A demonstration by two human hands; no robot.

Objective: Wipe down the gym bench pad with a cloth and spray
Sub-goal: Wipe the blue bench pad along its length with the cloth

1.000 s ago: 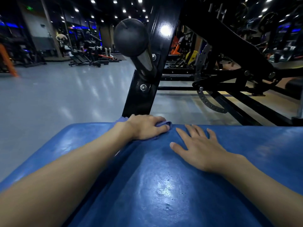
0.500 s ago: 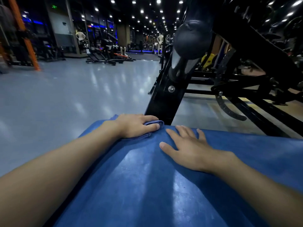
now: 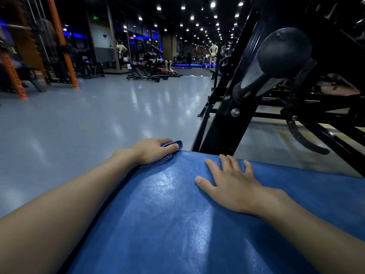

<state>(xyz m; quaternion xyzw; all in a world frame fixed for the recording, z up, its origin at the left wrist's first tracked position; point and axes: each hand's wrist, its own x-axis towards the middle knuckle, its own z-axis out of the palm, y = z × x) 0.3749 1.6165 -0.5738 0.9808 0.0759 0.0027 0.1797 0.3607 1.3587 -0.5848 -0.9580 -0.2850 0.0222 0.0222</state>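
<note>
The blue bench pad (image 3: 177,224) fills the lower half of the head view, glossy with damp streaks. At its far left corner my left hand (image 3: 152,151) grips a bunched blue-grey cloth (image 3: 170,148) and presses it on the pad's edge. My right hand (image 3: 229,182) lies flat on the pad near the far edge, fingers spread and straight. No spray bottle is in view.
A black machine frame (image 3: 221,123) with a round black knob handle (image 3: 284,52) rises just beyond the pad at the right. Grey shiny floor (image 3: 88,125) spreads to the left. Orange racks (image 3: 61,42) and other gym machines (image 3: 150,72) stand far back.
My left hand has slid the cloth leftwards to the pad's far left corner. My view has swung left. The right hand stays flat on the pad.
</note>
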